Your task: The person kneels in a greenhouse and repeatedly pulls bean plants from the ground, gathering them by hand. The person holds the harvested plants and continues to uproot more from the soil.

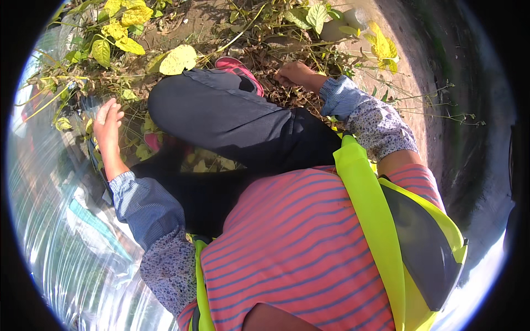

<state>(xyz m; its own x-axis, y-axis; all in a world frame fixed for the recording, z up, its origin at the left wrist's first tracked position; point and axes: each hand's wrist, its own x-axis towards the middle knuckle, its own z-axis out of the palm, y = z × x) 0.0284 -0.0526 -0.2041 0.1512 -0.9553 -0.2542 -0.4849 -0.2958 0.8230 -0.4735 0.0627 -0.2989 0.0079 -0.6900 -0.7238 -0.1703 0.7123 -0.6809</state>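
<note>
My left hand [108, 124] is at the left, its fingers extended and somewhat apart, with nothing seen in it. Beneath and beside it are thin stems and small yellow-green leaves [63, 123]. My right hand [296, 75] hangs low over dry brown leaf litter [285, 97], beyond my bent knee. Its fingers curl inward, and whether they pinch a stem is hidden. Close by on its right are thin plant stems [352, 56]. A broad yellow leaf [179, 60] hangs just past my knee in dark trousers [215, 111].
Yellowing leafy plants [124, 29] stand at the upper left. A pink shoe [240, 72] rests among the litter. Bare soil [408, 78] runs along the right, with a rounded pale object [337, 27] near the top. Clear plastic sheeting [54, 198] fills the left side.
</note>
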